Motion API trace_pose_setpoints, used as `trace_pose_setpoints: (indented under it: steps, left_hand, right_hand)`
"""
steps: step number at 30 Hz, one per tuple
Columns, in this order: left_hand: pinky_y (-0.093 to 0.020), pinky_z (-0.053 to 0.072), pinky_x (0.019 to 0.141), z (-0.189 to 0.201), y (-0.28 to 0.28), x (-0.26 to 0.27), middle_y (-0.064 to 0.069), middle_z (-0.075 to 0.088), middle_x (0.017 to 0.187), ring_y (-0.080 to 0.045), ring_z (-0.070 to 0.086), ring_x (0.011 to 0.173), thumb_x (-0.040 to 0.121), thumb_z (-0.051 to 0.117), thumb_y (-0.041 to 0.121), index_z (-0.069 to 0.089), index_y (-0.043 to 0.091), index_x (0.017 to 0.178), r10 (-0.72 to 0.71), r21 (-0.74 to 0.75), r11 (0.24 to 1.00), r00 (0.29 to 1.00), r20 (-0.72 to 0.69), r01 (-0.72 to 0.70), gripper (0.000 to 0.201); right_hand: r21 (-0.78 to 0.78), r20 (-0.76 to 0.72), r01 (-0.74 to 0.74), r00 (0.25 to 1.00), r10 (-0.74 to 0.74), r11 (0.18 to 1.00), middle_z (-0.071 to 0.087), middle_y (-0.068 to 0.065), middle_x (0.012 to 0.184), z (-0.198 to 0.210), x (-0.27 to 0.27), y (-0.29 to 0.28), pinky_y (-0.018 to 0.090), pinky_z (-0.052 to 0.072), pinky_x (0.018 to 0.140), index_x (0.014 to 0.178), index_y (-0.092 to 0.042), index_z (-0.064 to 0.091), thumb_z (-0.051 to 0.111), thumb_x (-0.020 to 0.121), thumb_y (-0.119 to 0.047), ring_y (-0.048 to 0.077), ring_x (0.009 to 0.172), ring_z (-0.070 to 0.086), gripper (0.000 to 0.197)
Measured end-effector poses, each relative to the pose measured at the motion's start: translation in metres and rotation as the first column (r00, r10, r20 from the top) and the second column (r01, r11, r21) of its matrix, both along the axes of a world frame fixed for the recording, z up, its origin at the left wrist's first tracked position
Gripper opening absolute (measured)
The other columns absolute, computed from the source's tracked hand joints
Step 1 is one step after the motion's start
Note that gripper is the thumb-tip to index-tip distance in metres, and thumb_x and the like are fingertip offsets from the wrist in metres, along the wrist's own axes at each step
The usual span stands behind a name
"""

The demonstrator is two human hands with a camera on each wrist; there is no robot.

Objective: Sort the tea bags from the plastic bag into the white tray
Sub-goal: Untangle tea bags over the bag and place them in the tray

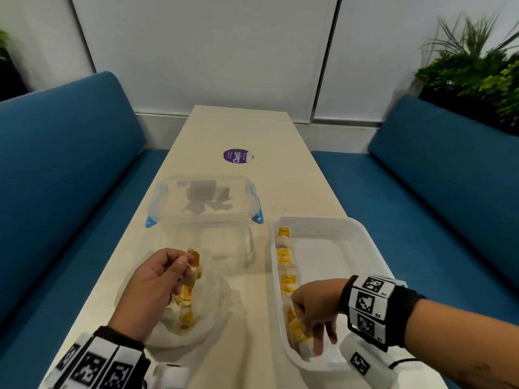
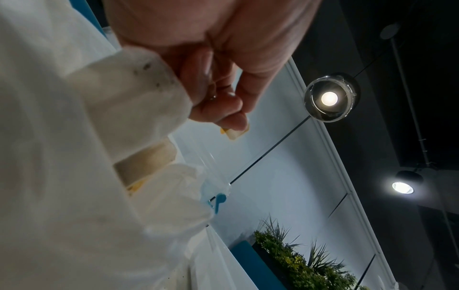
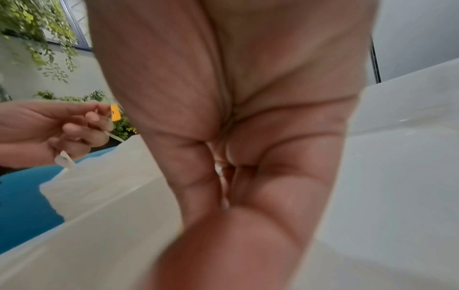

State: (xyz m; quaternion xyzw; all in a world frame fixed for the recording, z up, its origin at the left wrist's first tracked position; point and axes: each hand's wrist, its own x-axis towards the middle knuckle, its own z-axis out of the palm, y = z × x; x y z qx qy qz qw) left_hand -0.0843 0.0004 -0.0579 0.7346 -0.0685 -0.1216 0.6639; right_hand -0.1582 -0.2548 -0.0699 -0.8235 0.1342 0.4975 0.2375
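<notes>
Over the crumpled clear plastic bag (image 1: 207,301), my left hand (image 1: 186,262) pinches a tea bag (image 1: 194,259) by its yellow tag. Several more yellow-tagged tea bags (image 1: 185,310) lie inside the bag. Inside the near left corner of the white tray (image 1: 323,221), my right hand (image 1: 302,324) pinches another tea bag (image 1: 297,332) low down. Against the tray's left wall lies a row of tea bags (image 1: 284,258). The left wrist view shows the fingers (image 2: 233,119) pinching the tag (image 2: 234,134). My palm fills the right wrist view, and the tray wall (image 3: 402,125) rises beside it.
A clear lidded container (image 1: 205,209) with blue clips stands behind the plastic bag, left of the tray. A purple round sticker (image 1: 237,156) lies farther back on the narrow cream table (image 1: 252,127). Blue benches (image 1: 70,178) flank both sides. Plants (image 1: 477,68) stand at the back right.
</notes>
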Motion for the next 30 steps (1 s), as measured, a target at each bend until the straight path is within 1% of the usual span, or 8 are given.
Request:
trace_pose_setpoints:
  steps: [6,9,11,13,15,18,22,30]
  left_hand:
    - [-0.013,0.035,0.041,0.01,-0.001,0.0,0.004,0.061,0.059,-0.003,0.042,0.042,0.096,0.044,0.009,0.062,0.008,0.087,-0.041,-0.03,0.999,0.999,-0.011,0.041,0.02]
    - [-0.012,0.035,0.041,0.017,0.001,0.0,0.003,0.061,0.061,-0.003,0.042,0.042,0.096,0.043,0.008,0.062,0.007,0.088,-0.089,-0.043,0.995,0.996,-0.022,0.088,0.021]
    - [-0.011,0.034,0.041,0.021,0.003,0.001,0.0,0.062,0.065,-0.003,0.042,0.043,0.097,0.042,0.007,0.062,0.005,0.089,-0.133,-0.044,0.99,0.991,-0.031,0.131,0.022]
    - [-0.011,0.034,0.042,0.026,0.003,0.003,-0.002,0.062,0.066,-0.003,0.043,0.043,0.097,0.042,0.007,0.062,0.004,0.09,-0.182,-0.034,0.983,0.983,-0.038,0.181,0.022]
    - [-0.012,0.032,0.042,0.03,0.002,0.008,0.0,0.063,0.065,-0.003,0.043,0.043,0.096,0.043,0.008,0.062,0.006,0.089,-0.241,-0.033,0.97,0.97,-0.04,0.24,0.02]
    - [-0.017,0.028,0.044,0.038,0.003,0.015,0.003,0.065,0.066,-0.004,0.044,0.046,0.096,0.044,0.009,0.061,0.01,0.088,-0.299,0.009,0.954,0.954,-0.013,0.299,0.019]
    - [-0.013,0.029,0.041,0.041,0.01,0.026,0.005,0.065,0.071,-0.004,0.046,0.046,0.096,0.045,0.009,0.061,0.012,0.088,-0.237,0.042,0.971,0.972,0.003,0.236,0.018]
    - [-0.013,0.031,0.037,0.022,0.022,0.037,-0.004,0.064,0.09,-0.007,0.051,0.048,0.096,0.039,-0.001,0.059,0.014,0.101,-0.112,-0.056,0.993,0.987,-0.114,0.107,0.025]
  right_hand:
    - [-0.051,-0.039,0.046,0.998,-0.048,0.998,0.067,0.022,0.094,-0.002,0.002,0.01,0.03,0.056,0.06,0.098,0.004,0.057,0.054,0.089,-0.007,0.036,0.087,0.069,0.014]
    - [-0.347,0.076,-0.157,0.978,0.194,0.925,0.063,0.007,0.07,0.017,0.004,0.021,0.025,0.045,0.048,0.105,0.001,0.058,0.067,0.085,-0.03,0.012,0.04,0.059,0.038]
    - [-0.509,0.254,-0.205,0.892,0.374,0.836,0.055,-0.001,0.065,0.044,0.013,0.03,0.025,0.041,0.05,0.105,-0.007,0.057,0.068,0.082,-0.04,0.009,0.038,0.049,0.042]
    - [-0.362,0.541,-0.07,0.796,0.27,0.93,0.063,0.001,0.083,0.069,0.029,0.04,0.027,0.046,0.061,0.102,-0.014,0.054,0.069,0.081,-0.039,0.01,0.058,0.053,0.036]
    - [0.044,0.696,0.01,0.717,-0.038,0.999,0.061,-0.005,0.105,0.087,0.043,0.057,0.022,0.048,0.064,0.111,-0.025,0.049,0.074,0.077,-0.032,0.009,0.077,0.058,0.043]
    - [0.489,0.631,-0.001,0.69,-0.354,0.872,0.061,-0.004,0.108,0.094,0.056,0.086,0.022,0.043,0.051,0.117,-0.028,0.048,0.075,0.077,-0.016,0.012,0.077,0.062,0.05]
    - [0.557,0.689,0.033,0.539,-0.484,0.83,0.063,0.002,0.065,0.084,0.064,0.107,0.023,0.04,0.045,0.086,-0.014,0.061,0.067,0.084,-0.009,0.011,0.054,0.058,0.009]
    - [0.676,0.601,0.111,0.489,-0.632,0.728,0.061,0.009,0.068,0.073,0.069,0.101,0.01,0.036,0.04,0.078,-0.009,0.061,0.059,0.089,-0.003,0.002,0.045,0.051,0.012]
